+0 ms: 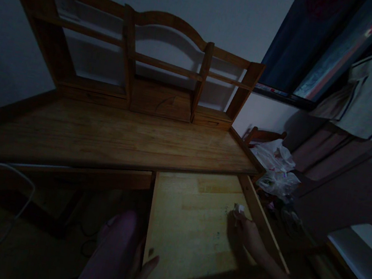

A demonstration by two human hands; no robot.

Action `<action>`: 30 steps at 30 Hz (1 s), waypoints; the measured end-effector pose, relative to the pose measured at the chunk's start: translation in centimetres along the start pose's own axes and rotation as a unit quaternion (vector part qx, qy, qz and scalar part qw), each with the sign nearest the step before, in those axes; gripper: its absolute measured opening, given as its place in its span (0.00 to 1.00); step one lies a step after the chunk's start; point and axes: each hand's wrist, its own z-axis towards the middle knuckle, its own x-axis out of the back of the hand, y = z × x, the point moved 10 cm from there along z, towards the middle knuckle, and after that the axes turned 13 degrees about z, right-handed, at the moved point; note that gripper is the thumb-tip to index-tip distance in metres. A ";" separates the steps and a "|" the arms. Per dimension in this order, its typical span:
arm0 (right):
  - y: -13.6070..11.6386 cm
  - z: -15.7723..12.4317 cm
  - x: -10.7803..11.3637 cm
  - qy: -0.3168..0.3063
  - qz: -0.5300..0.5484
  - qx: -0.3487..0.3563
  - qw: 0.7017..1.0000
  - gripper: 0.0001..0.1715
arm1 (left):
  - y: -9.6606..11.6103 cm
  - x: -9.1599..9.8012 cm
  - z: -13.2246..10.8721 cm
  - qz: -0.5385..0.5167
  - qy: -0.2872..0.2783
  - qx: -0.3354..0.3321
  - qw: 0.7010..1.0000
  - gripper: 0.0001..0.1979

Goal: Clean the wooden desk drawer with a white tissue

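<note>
A wooden drawer (187, 235) is pulled out from the desk, its pale bottom bare apart from a few small dark marks. My left hand (139, 277) grips the drawer's left side wall near the front, with the thumb inside and the fingers partly hidden outside. Over the right half of the drawer bottom, my right hand (249, 233) is closed on a small crumpled white tissue (239, 208). The tissue is at or just above the wood; dim light hides whether they touch.
Behind the drawer is the wooden desk (136, 138) with a shelf unit (165, 67) at its back. A white cable (27, 179) hangs at the left. Plastic bags (275, 161) lie on a chair to the right. A white-topped stool or small table (362, 255) stands far right.
</note>
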 end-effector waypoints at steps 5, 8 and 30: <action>-6.6 3.0 -0.9 0.065 0.117 0.082 0.988 0.35 | 0.5 0.1 0.0 -0.004 0.004 -0.015 1.000 0.26; -10.8 5.6 -2.3 0.063 0.166 0.116 0.977 0.41 | 0.8 0.1 -0.1 -0.008 0.001 -0.025 1.000 0.26; -21.4 15.6 -3.7 -0.006 0.493 0.135 0.860 0.30 | 0.7 -0.2 -0.7 -0.012 -0.046 -0.007 0.999 0.20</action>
